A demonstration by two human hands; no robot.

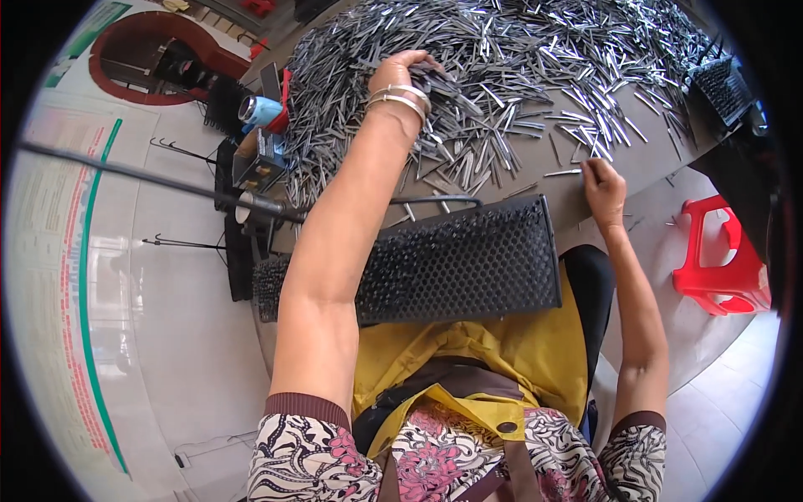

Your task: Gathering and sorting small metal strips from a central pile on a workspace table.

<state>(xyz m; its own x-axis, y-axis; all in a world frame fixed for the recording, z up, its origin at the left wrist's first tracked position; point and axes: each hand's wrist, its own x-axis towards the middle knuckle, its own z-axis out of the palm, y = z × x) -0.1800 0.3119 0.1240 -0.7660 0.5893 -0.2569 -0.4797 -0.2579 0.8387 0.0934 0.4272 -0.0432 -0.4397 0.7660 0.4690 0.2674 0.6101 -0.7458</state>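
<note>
A large heap of thin grey metal strips covers the far part of the table. My left hand, with two bracelets at its wrist, reaches into the heap. Its fingers curl round a bunch of dark metal strips; the palm side is hidden. Over the table's near right part, my right hand is closed in a pinch at the end of one slim metal strip. Between my forearms, a long black rack with rows of round holes leans across my lap. Pieces fill its left part, while the right holes look bare.
At the left edge stand a blue cup and a small dark box. A thin dark rod crosses in from the left. Another black rack lies far right, above a red plastic stool.
</note>
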